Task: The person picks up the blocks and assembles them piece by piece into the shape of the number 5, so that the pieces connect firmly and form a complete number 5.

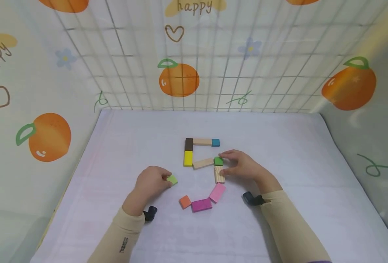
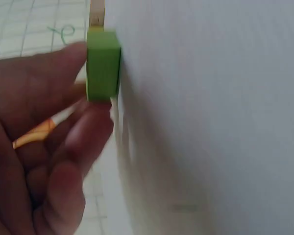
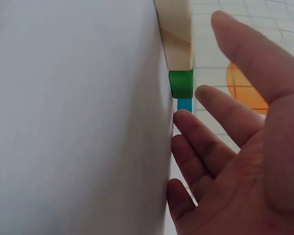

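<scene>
While a pale lilac cloth covers the worktop (image 1: 141,138), walls printed with oranges and "happy" close it in on three sides; blocks lie mid-surface in a bent row: brown block (image 1: 189,144), yellow block (image 1: 188,158), blue block (image 1: 215,142), dark green block (image 1: 218,161), pink block (image 1: 217,192), magenta block (image 1: 202,205), orange block (image 1: 185,201); left hand (image 1: 152,181) pinches a light green block (image 1: 172,179) left of the row; right hand (image 1: 243,166), fingers relaxed and spread, touches the dark green block, gripping nothing.

Left hand (image 1: 152,181) pinches light-green block (image 1: 172,179) — right hand (image 1: 243,166) touches dark-green block (image 1: 218,161)
</scene>
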